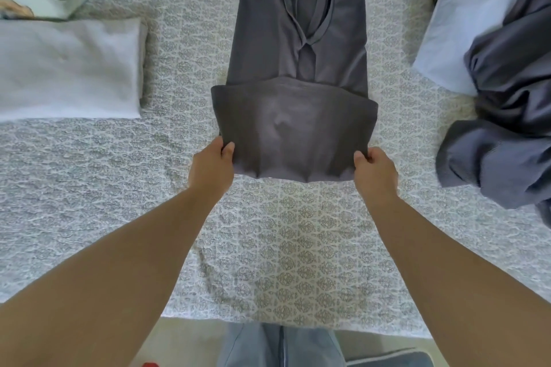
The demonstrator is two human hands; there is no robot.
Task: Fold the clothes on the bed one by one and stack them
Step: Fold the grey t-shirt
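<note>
Both forearms bare, no sleeves showing, and light blue jeans [280,345] at the bottom of the frame.

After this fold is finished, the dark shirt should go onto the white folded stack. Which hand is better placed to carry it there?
Left, probably. The white folded stack lies on the left side of the bed, nearer the left hand. Both hands pinch the dark shirt; the right hand would have to cross over it.

A long dark grey shirt [298,39] lies in the middle of the bed [119,188], folded narrow, its near end lifted. A white folded cloth [68,68] lies by the left edge, and grey clothes [507,128] are heaped at the right edge.
</note>
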